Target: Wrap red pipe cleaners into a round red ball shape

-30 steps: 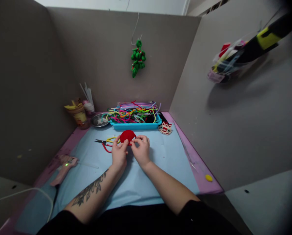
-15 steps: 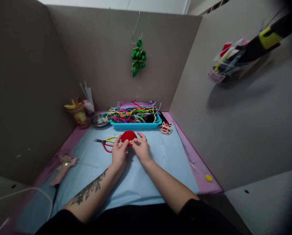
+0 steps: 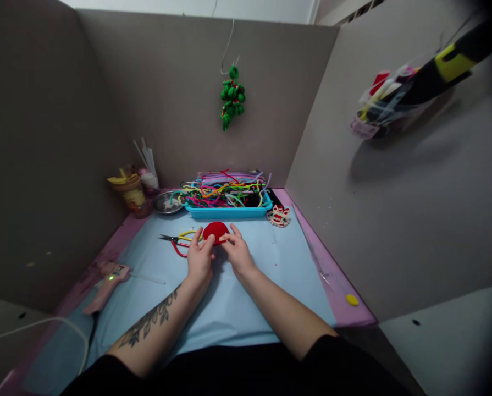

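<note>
A round, fuzzy red disc [image 3: 216,231] is held between my two hands above the blue table cover. My left hand [image 3: 200,256] grips its left side, the thumb lying on the near face. On the right edge, my right hand [image 3: 238,253] pinches it between thumb and fingers. Scissors [image 3: 177,240] with one yellow and one red handle lie just left of my left hand, blades pointing left. What the disc is made of is too small to tell for certain.
A blue tray [image 3: 229,212] of colourful pipe cleaners stands at the back. A pink glue gun [image 3: 109,283] lies at left, its light green. A metal bowl [image 3: 167,203] and a cup [image 3: 134,195] stand back left. A green tree ornament [image 3: 232,99] hangs behind.
The red disc has tilted a little, and my right hand's fingers have shifted along its near edge toward the right. My left hand has barely moved.
</note>
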The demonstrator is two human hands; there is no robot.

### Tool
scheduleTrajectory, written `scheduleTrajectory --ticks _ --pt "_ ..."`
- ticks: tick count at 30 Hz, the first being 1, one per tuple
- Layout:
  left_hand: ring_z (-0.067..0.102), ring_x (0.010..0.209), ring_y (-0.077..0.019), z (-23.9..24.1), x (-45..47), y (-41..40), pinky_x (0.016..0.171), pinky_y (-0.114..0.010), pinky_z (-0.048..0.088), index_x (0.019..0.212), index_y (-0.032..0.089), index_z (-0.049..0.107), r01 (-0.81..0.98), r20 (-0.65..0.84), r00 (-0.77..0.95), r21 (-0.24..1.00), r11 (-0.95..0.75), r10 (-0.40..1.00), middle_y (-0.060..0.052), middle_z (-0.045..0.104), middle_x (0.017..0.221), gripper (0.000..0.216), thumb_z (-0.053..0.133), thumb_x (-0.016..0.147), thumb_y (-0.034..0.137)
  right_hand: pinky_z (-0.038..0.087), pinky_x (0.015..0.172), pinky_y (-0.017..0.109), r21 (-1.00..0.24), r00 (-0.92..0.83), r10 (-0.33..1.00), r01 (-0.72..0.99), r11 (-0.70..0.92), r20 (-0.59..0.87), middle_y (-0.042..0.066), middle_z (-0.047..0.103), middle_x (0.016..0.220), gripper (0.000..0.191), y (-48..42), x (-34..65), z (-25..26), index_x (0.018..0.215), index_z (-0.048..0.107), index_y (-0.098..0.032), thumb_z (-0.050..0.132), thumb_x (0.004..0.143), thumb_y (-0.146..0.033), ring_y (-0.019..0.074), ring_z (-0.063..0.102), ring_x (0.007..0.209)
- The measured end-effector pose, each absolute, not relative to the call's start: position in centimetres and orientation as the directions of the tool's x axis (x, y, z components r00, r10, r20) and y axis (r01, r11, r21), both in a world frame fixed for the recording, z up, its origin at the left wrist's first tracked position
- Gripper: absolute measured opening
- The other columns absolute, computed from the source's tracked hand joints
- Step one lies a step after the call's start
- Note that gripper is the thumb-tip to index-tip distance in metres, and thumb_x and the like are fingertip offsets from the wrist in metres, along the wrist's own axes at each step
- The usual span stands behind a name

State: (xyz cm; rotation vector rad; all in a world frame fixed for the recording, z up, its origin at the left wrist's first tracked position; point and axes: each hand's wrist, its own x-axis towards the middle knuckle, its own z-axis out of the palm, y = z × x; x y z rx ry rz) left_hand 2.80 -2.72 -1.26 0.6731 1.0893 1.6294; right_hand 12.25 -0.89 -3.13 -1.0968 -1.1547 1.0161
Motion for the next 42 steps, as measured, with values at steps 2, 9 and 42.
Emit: scheduleTrajectory --ticks 2,9,42 --pt "0.036 0.038 -0.0018 -1.2 2.6 -2.6 0.037 -0.014 0.027 0.135 0.014 0.039 -0.433 -0.079 -0.342 0.898 -0.082 0.936 0.005 0.059 0.062 0.083 0.076 0.064 0.035 0.028 0.106 0.039 -0.957 0.167 0.945 0.114 0.265 0.282 0.009 0.049 0.131 0.010 -1.4 12.5 -2.9 0.077 0.067 -0.021 0.064 0.069 -0.024 0.0239 0.039 0.129" --pt "0.038 0.039 -0.0023 -1.3 2.6 -2.7 0.039 -0.014 0.030 0.136 0.015 0.039 -0.395 -0.027 -0.332 0.912 -0.113 0.943 0.005 0.058 0.060 0.084 0.076 0.063 0.037 0.039 0.097 0.037 -0.845 0.153 0.860 0.331 0.420 0.487 0.006 0.055 0.099 0.004 -2.4 12.3 -1.8 0.074 0.066 -0.022 0.065 0.074 -0.026 0.0208 0.053 0.103" --pt "0.029 0.034 -0.0017 -1.4 2.2 -2.2 0.036 -0.015 0.020 0.132 0.013 0.039 -0.495 -0.156 -0.244 0.869 0.015 0.957 0.013 0.042 0.047 0.092 0.082 0.054 0.037 0.045 0.076 0.030 -0.933 0.113 0.930 0.124 0.337 0.350 0.005 0.059 0.096 0.016 0.4 15.1 -2.6 0.083 0.064 -0.020 0.061 0.074 -0.032 0.0189 0.057 0.092"
